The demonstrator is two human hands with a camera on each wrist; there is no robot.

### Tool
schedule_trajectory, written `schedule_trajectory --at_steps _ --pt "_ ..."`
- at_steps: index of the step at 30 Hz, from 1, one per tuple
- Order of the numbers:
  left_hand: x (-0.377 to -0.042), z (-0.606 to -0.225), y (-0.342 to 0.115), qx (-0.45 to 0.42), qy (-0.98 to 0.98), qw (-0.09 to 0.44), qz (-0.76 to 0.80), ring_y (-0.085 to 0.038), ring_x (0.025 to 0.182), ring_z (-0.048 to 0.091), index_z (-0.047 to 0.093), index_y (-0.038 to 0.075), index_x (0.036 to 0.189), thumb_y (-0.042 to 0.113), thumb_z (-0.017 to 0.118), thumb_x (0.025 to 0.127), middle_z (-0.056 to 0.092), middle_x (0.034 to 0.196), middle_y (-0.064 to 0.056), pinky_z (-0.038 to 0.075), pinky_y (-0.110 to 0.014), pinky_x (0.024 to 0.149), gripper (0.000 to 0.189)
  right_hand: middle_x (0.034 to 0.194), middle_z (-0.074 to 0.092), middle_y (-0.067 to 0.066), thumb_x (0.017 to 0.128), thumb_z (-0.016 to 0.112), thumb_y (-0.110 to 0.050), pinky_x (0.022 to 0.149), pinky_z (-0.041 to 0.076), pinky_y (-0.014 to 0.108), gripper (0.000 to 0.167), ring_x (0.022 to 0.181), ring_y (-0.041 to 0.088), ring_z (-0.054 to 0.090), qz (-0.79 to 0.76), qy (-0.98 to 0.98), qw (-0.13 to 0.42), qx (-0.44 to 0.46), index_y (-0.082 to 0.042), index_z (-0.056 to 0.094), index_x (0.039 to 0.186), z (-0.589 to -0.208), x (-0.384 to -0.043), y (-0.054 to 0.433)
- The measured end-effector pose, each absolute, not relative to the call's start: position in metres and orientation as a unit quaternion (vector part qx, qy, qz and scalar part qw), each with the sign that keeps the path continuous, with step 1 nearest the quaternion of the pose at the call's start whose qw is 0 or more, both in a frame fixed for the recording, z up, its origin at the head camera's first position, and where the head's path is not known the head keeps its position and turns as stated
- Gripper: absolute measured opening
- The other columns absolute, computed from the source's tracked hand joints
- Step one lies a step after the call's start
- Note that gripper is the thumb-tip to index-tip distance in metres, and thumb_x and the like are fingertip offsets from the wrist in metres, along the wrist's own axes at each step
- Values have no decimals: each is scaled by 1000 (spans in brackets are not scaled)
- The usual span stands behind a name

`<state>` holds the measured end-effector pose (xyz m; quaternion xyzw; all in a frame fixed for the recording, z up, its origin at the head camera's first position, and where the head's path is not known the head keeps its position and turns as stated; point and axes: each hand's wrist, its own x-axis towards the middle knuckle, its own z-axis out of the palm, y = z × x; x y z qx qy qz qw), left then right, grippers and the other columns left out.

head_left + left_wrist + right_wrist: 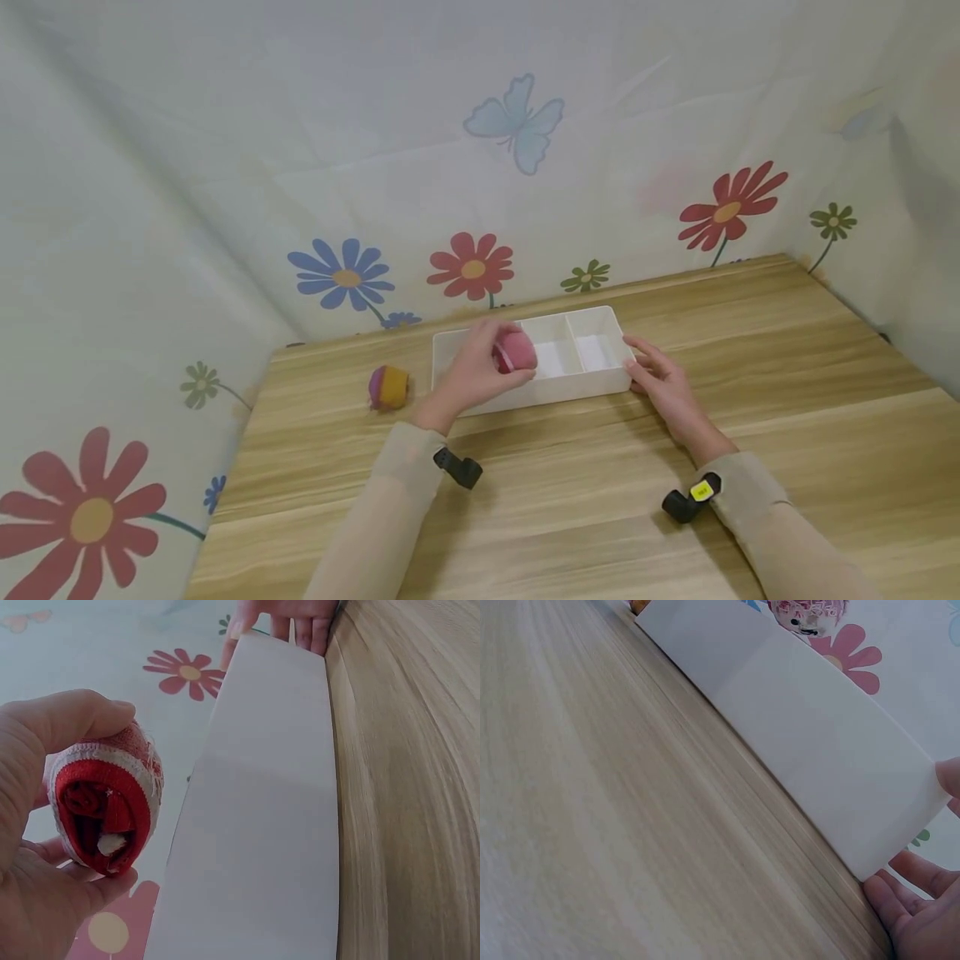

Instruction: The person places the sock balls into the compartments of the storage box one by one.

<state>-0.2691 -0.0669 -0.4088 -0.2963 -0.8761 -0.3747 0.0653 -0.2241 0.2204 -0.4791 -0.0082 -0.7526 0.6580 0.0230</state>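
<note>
Right hand [670, 392], fingers apart, touches the three-o'clock end of the white box [570, 387], whose long axis runs roughly nine to three. Left hand [476, 367], clamped on a pink bundle [519, 350], holds it above, its cuffed opening toward eight o'clock. Placing seems in hand; next, likely lowering and release.

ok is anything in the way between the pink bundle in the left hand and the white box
Nothing visible. The left hand holds the pink bundle above the white box, which is open-topped, and the right hand is off at its right end. Part of the box's left side is hidden.
</note>
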Motion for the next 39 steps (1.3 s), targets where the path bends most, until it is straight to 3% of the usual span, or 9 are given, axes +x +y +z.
schedule_trajectory --at_steps 11,23,34,39 --pt "-278 -408 -51 -331 -865 60 -372 -15 98 45 48 11 117 29 79 72 47 114 -3 49 -25 71 58 119 49 19 93 54 -36 82 48 25 55 96 10 52 660 -750 28 -9 -14 39 141 -481 -225 220" --pt "-282 -415 -33 -329 -876 49 -350 -13 96 46 48 16 115 32 79 71 46 114 -2 48 -23 71 56 121 49 21 94 53 -35 85 47 29 54 99 12 52 662 -749 25 -7 -15 39 142 -481 -224 221" --pt "-284 -417 -26 -311 -896 42 -315 -12 99 47 46 24 115 39 76 72 45 116 1 41 -45 77 54 120 50 22 94 53 -34 82 48 27 53 97 13 53 664 -748 27 0 -14 39 141 -483 -225 220" --pt "-287 -419 -23 -300 -902 32 -310 -11 100 46 46 27 115 41 76 72 44 115 3 36 -50 80 54 121 49 22 94 52 -35 82 48 26 53 97 14 52 661 -750 28 5 -15 38 142 -482 -224 221"
